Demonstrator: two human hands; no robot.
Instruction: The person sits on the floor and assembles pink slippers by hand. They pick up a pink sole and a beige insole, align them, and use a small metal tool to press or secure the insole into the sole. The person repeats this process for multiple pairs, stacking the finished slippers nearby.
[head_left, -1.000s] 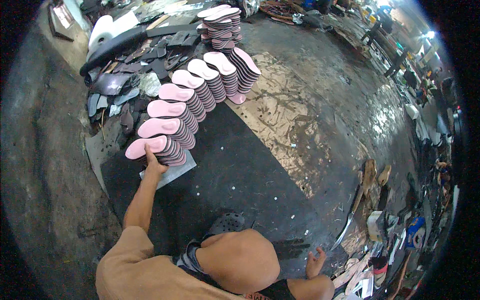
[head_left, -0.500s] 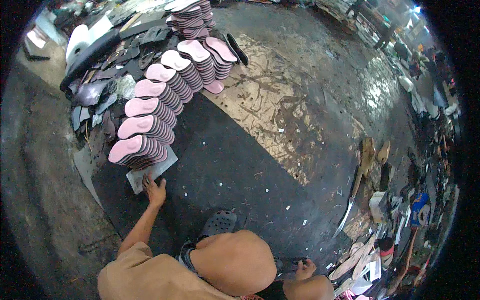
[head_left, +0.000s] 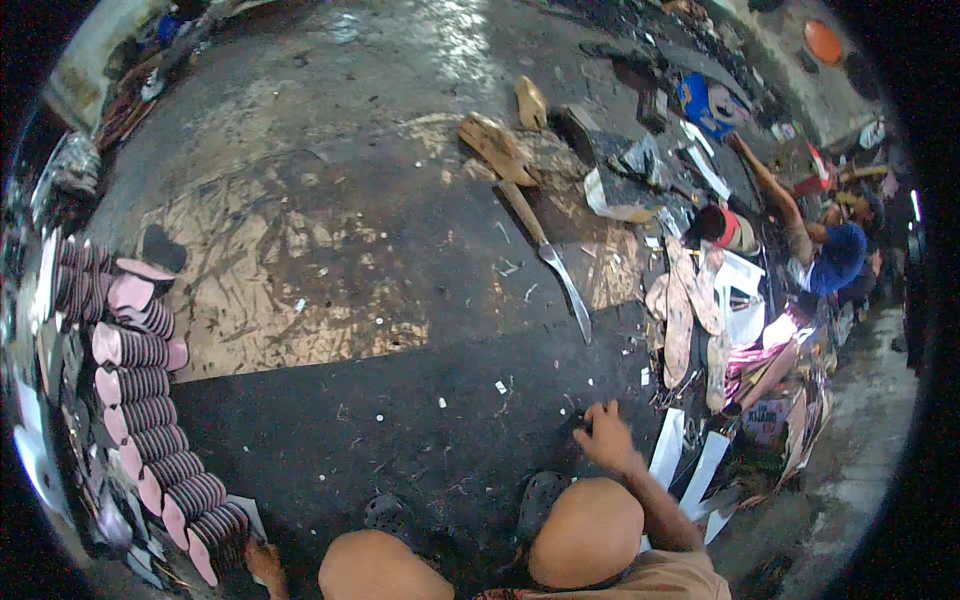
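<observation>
My left hand (head_left: 262, 560) rests low on the floor at the foot of the nearest stack of pink soles (head_left: 205, 525), beside a white sheet (head_left: 248, 515) under that stack. More stacks of pink soles (head_left: 135, 395) run in a row up the left edge. My right hand (head_left: 608, 437) reaches out onto the dark mat (head_left: 400, 400) with its fingertips down by a small dark object; I cannot see whether it grips it. My two knees (head_left: 585, 530) fill the lower middle, with dark sandals (head_left: 390, 512) just ahead of them.
A long blade with a wooden handle (head_left: 550, 260) lies on the floor, with wooden shoe forms (head_left: 495, 145) beyond it. Tan insoles (head_left: 680, 310) and white strips (head_left: 690, 460) lie to the right. Another person in a blue shirt (head_left: 835, 255) sits far right among scraps.
The view has swung to the right, so the sole stacks have slid to the left edge. My left hand stays by the nearest stack. My right hand has come forward onto the dark mat.
</observation>
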